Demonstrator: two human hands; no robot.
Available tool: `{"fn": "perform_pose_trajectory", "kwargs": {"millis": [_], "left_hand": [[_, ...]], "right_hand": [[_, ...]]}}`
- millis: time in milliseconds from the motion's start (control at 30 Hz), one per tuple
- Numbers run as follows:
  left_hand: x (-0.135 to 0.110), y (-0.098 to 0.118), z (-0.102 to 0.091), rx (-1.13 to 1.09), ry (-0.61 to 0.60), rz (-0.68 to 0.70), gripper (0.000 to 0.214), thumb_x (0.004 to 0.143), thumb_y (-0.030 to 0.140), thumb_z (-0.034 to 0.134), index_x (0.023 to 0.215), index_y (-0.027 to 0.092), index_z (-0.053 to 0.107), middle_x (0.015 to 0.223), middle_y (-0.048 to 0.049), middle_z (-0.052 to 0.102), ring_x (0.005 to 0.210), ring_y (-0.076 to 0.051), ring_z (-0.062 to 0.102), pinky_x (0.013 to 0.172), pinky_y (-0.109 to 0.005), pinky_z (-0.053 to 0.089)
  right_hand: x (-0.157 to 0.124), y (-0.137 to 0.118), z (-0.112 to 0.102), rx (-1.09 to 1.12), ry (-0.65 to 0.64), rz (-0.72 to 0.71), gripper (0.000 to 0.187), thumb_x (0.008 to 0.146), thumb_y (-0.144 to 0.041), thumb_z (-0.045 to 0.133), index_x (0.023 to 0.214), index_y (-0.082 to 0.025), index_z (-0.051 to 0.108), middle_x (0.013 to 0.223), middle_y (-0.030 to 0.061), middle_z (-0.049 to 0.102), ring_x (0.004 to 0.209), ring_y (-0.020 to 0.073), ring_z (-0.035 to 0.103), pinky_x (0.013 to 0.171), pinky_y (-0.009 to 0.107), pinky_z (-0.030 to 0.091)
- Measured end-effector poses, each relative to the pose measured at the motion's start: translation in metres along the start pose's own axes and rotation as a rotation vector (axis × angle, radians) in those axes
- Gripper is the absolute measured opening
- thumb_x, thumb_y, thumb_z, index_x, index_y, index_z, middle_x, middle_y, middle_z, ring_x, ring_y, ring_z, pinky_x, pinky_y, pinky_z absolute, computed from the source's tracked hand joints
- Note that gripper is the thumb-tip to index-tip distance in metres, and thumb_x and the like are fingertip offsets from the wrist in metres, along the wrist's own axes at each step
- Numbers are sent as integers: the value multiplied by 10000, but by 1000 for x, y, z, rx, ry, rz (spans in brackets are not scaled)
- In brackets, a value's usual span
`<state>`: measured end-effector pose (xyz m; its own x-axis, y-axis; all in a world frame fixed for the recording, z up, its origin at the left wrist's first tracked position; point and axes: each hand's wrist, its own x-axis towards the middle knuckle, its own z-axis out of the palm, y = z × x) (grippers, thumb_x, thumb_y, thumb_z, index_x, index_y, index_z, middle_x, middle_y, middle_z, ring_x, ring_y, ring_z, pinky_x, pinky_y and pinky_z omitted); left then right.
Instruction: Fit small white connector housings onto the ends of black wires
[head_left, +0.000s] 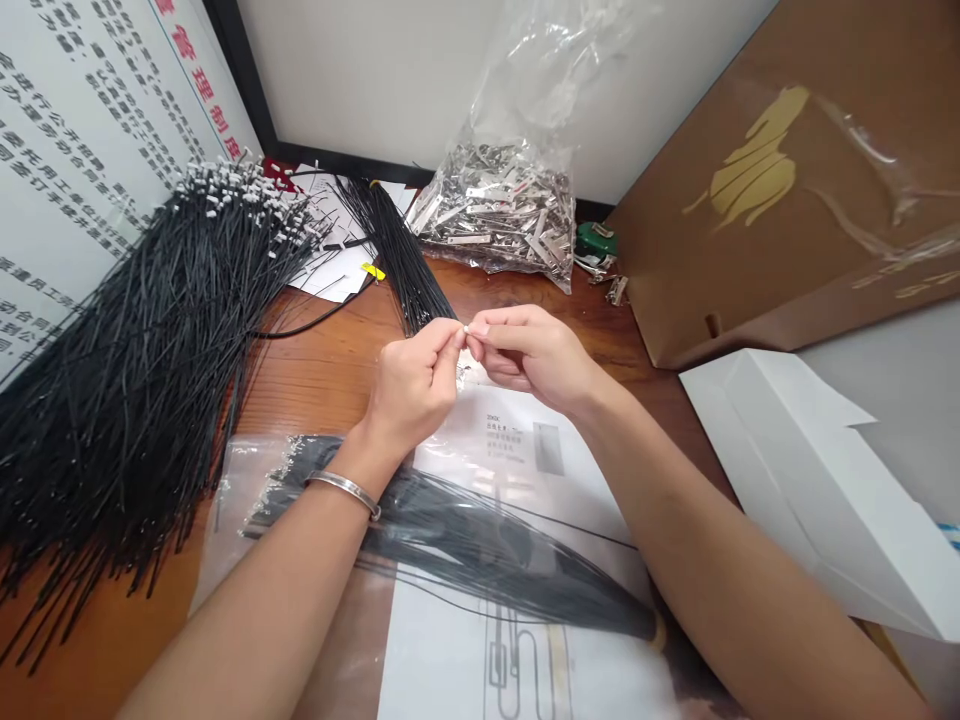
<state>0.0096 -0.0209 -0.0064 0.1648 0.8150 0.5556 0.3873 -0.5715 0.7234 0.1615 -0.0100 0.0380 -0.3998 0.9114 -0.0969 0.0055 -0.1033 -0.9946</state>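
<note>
My left hand [420,380] and my right hand [529,355] meet over the middle of the table, fingers pinched. Between their touching fingertips shows a small white piece [466,330], similar to the white ends on the wires at left; any wire attached to it is hidden by my fingers. Just behind my left hand lies a bundle of thin black wires [405,260]. Below my wrists, a clear plastic bag [232,500] holds another black wire bundle [480,550]. It rests on a printed sheet with a line drawing [442,670].
A large heap of black wires with white ends [150,330] fills the left side. At the back stands a clear bag of metal clips [502,210], near a green round object [596,240]. A brown carton [787,180] and a white box [817,490] are at right.
</note>
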Motion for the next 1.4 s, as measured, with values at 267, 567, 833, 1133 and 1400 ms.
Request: {"fn": "perform_pose_trajectory", "kwargs": {"millis": [267,567,833,1133,1400], "left_hand": [[0,2,0,-7,67,12,212,927,219,470,770,177,605,600,27,539,508,-81,456,519,-217,348],[2,0,-1,-180,48,-168,213,903,261,493,740,185,608,566,28,523,507,-98,430,501,-238,347],[3,0,0,-244,21,-231,205,867,257,531,682,185,583,540,30,484,521,-103,423,492,-245,334],[10,-5,5,-645,50,-559,180,763,319,687,788,198,556,464,107,266,406,-59,200,403,-243,171],[13,-2,2,-842,-51,-779,275,698,368,753,771,187,559,472,105,286,376,-43,190,373,-249,127]], "right_hand": [[-2,2,3,-116,154,-151,135,765,-286,669,781,-176,591,601,-32,514,452,67,397,420,215,306],[-1,17,-5,-878,325,-624,136,848,-306,604,894,-212,691,908,60,703,587,114,513,572,268,441],[3,29,-11,-1062,368,-748,196,893,-280,538,905,-237,729,907,63,733,747,147,649,644,257,481],[8,44,-12,-1097,506,-760,220,901,-299,551,888,-240,762,842,74,754,717,160,675,625,266,503],[9,49,-13,-1022,527,-741,198,891,-285,569,931,-249,759,886,77,751,782,179,685,672,283,511]]}}
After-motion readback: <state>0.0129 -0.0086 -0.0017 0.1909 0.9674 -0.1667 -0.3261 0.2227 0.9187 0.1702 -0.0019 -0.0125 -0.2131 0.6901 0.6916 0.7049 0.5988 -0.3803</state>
